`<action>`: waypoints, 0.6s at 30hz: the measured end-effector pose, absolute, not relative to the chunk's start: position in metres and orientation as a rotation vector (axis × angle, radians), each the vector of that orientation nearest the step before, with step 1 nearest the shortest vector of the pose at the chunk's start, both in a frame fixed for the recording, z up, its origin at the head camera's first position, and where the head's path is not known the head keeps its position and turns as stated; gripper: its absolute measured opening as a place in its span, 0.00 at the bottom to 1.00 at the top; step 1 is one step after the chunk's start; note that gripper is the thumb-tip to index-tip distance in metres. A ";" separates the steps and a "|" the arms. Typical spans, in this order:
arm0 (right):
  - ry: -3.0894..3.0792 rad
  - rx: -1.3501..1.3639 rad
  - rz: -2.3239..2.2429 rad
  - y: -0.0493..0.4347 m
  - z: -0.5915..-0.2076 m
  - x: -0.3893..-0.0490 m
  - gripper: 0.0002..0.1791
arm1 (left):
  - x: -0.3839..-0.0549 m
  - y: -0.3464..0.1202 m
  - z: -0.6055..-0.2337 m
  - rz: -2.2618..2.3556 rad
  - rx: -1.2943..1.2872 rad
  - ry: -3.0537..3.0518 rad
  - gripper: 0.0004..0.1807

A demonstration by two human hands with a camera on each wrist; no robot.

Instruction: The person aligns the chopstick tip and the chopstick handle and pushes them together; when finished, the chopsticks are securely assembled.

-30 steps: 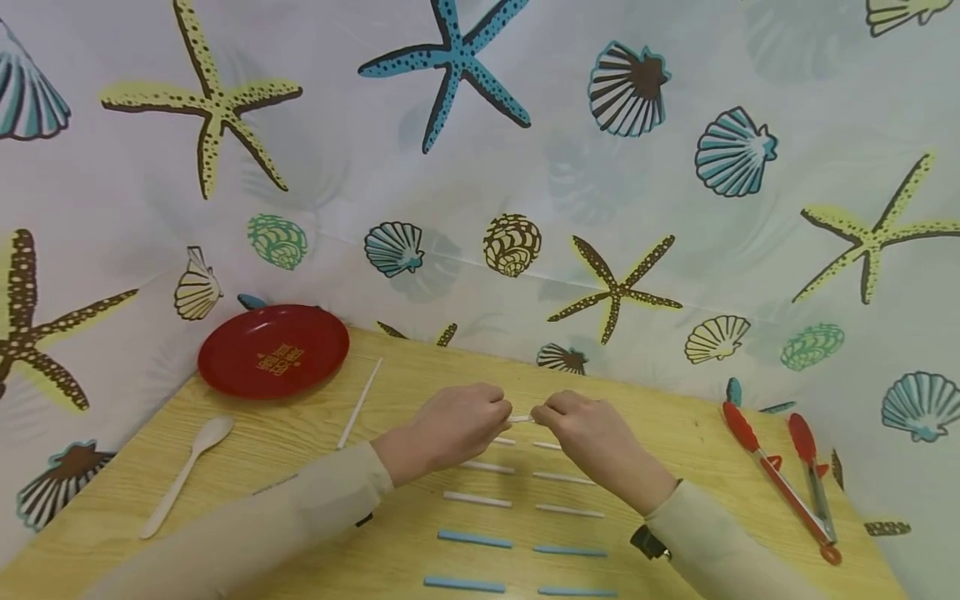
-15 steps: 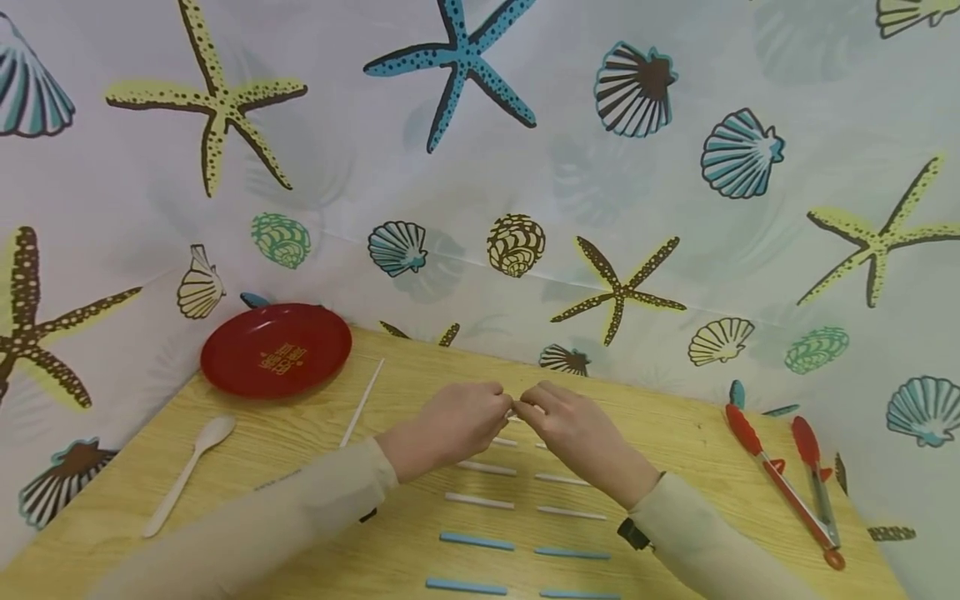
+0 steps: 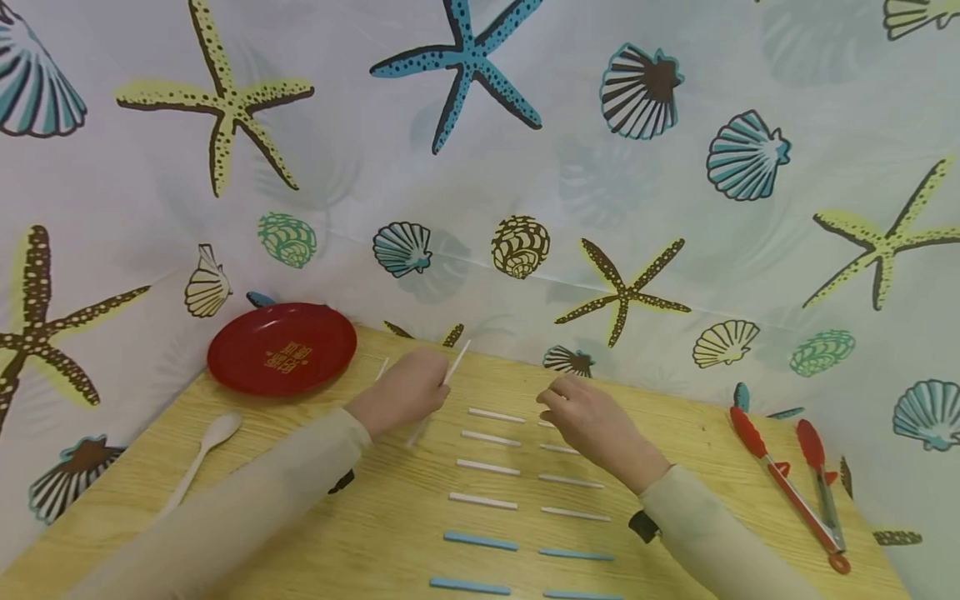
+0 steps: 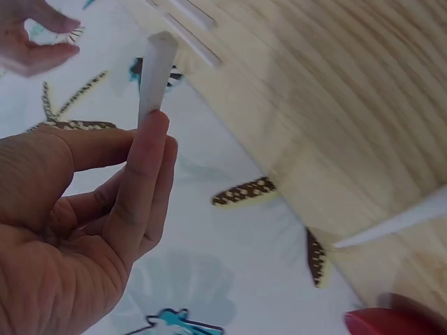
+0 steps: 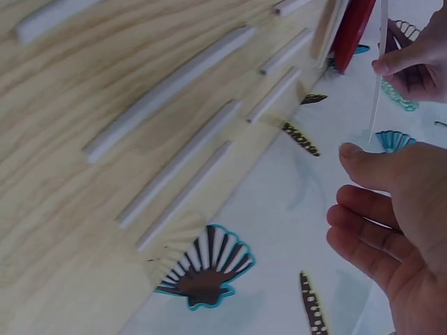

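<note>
My left hand (image 3: 405, 387) grips a long, slim white chopstick (image 3: 458, 361) near its middle, slanted above the table. In the left wrist view its squared end sticks up past the thumb and fingertips. Another white chopstick (image 3: 382, 367) lies on the table, partly hidden behind that hand. My right hand (image 3: 592, 425) hovers over the right-hand column of short rods, loosely bent and holding nothing; the right wrist view shows its thumb apart from the fingers. Several short white rods (image 3: 487, 467) and blue rods (image 3: 481, 541) lie in two columns, thicker left, thinner right.
A red plate (image 3: 281, 350) with gold characters stands at the back left, and a pale spoon (image 3: 202, 454) lies before it, partly behind the left sleeve. Red-tipped tongs (image 3: 795, 492) lie at the right. A shell-and-starfish cloth (image 3: 480, 317) hangs behind the wooden table (image 3: 360, 517).
The two hands, close together around a white stick before, have parted. The left hand has moved left with the long chopstick; the right has let go and drawn slightly right.
</note>
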State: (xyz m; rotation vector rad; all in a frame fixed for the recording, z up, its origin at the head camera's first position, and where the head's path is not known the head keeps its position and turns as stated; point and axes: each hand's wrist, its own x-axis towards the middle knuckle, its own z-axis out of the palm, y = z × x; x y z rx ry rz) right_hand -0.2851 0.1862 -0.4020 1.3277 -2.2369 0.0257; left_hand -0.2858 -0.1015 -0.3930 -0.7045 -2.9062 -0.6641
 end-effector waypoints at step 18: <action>-2.680 1.173 0.084 0.206 -0.431 -0.304 0.16 | -0.304 -0.130 -0.412 -0.699 -0.497 -3.120 0.10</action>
